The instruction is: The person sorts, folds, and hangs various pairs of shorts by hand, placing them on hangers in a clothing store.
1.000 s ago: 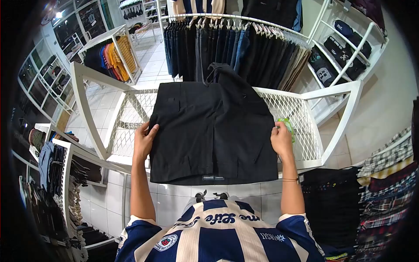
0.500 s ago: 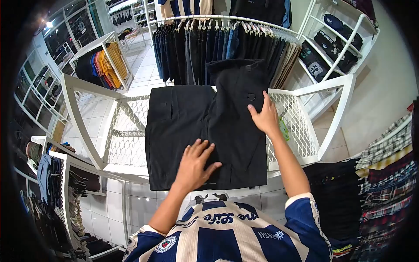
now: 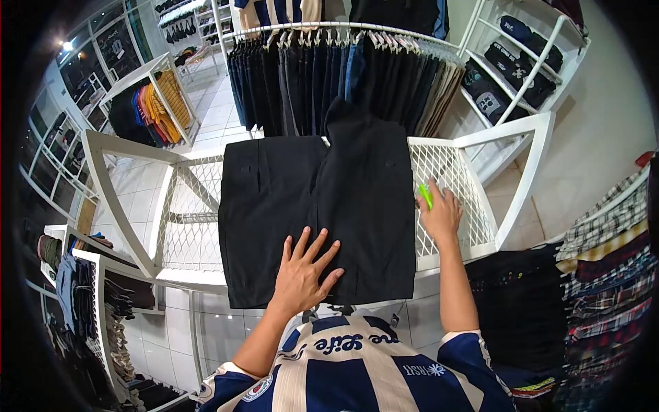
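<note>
The left hand (image 3: 302, 275) lies flat, fingers spread, gripping nothing, on a black garment (image 3: 268, 199) across the white mesh table (image 3: 191, 277). Beside it, the right hand (image 3: 441, 211) pinches a green item (image 3: 426, 196). The shirt (image 3: 343, 381) reads "Life"; a cap (image 3: 519, 31), "Yet."

Matt black cloth, smooth with soft creases, makes up the garment (image 3: 371, 213) beneath the left hand (image 3: 300, 278). At the fingertips of the right hand (image 3: 441, 216), a green item (image 3: 426, 197) looks like smooth, shiny plastic. Around both hands, the table (image 3: 195, 276) appears to be white-painted metal, its top an open, rough-looking mesh. Beyond the hands hang jeans (image 3: 355, 72) of dull, sturdy denim. Nearer the body than the hands, the jersey (image 3: 343, 371) is fine-ribbed cloth, and the floor (image 3: 223, 343) is glossy tile, catching reflected light.
</note>
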Motion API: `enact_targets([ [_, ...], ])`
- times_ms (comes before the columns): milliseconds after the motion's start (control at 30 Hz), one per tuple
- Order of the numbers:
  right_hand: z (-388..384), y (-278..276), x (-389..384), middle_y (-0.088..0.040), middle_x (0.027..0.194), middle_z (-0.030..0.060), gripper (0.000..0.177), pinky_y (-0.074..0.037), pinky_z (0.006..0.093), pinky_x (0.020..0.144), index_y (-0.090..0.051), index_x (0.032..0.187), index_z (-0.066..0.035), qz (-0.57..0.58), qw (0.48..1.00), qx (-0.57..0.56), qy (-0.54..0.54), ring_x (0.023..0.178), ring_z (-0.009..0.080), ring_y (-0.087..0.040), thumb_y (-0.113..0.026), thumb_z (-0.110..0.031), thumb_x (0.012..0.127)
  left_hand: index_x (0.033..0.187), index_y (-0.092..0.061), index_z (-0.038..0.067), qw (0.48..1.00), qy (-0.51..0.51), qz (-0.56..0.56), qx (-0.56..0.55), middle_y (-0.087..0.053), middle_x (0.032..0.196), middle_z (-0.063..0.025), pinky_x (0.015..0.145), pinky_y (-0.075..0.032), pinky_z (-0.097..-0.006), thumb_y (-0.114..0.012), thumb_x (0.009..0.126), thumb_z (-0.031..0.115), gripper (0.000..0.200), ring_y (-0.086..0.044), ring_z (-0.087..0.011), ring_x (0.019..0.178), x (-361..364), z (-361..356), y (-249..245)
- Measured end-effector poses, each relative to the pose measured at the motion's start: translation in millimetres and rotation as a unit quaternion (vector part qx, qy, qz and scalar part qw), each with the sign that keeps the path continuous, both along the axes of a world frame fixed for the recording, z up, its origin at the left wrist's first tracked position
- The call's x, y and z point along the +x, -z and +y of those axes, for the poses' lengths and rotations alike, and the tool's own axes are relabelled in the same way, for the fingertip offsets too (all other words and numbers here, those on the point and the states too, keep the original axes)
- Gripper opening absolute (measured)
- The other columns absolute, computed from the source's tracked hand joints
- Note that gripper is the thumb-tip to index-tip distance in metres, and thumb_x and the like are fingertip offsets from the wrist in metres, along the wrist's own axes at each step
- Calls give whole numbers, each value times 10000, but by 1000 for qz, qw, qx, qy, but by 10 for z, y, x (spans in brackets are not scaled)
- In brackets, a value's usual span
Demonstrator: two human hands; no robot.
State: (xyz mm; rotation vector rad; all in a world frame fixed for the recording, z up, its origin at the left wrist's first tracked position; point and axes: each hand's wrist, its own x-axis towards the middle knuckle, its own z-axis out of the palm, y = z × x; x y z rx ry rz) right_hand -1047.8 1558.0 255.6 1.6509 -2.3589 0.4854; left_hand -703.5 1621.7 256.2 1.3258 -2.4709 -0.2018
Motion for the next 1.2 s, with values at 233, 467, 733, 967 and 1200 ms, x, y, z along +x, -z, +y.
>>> enact_targets([
  [233,444,-299,887,-626,1201,148,681,-487,449,963,-556,1506,-162,-157,928,-84,-327,1115,350,-613,-803,-289,883,1571,-449,63,995,-94,8,-13,-369,1654,-186,1260,-118,-612,-615,915,694,925,-250,-381,1569,57,83,-170],
  [467,-690,83,418,-636,1230,156,411,-475,485,890,-684,1302,-105,30,926,-93,-365,1105,351,-595,-735,-244,918,1556,-416,-42,993,-114,-16,4,-358,1648,-226,1260,-97,-605,-515,890,816,1090,-256,-362,1570,83,110,-19],
  [733,-406,-249,900,-588,1291,163,567,-468,479,983,-653,1369,-132,-102,894,-93,-427,1181,358,-582,-821,-304,855,1558,-419,-33,994,-108,-11,7,-368,1642,-222,1260,-90,-611,-523,885,822,1093,-262,-364,1566,100,108,-31],
  [967,-1476,-139,-131,-642,1145,156,420,-485,511,917,-664,1337,-133,-17,974,-205,-95,1078,386,-611,-722,-254,939,1562,-418,-25,994,-104,11,16,-373,1641,-216,1258,-105,-618,-548,853,841,1127,-264,-356,1567,125,132,-31],
  [1200,-2135,-90,766,-668,1209,118,433,-508,476,907,-690,1307,-224,-29,854,-100,-509,1100,343,-640,-744,-356,898,1568,-399,-29,994,-102,-7,25,-348,1651,-220,1258,-113,-615,-577,843,828,1137,-254,-367,1568,136,142,-28],
])
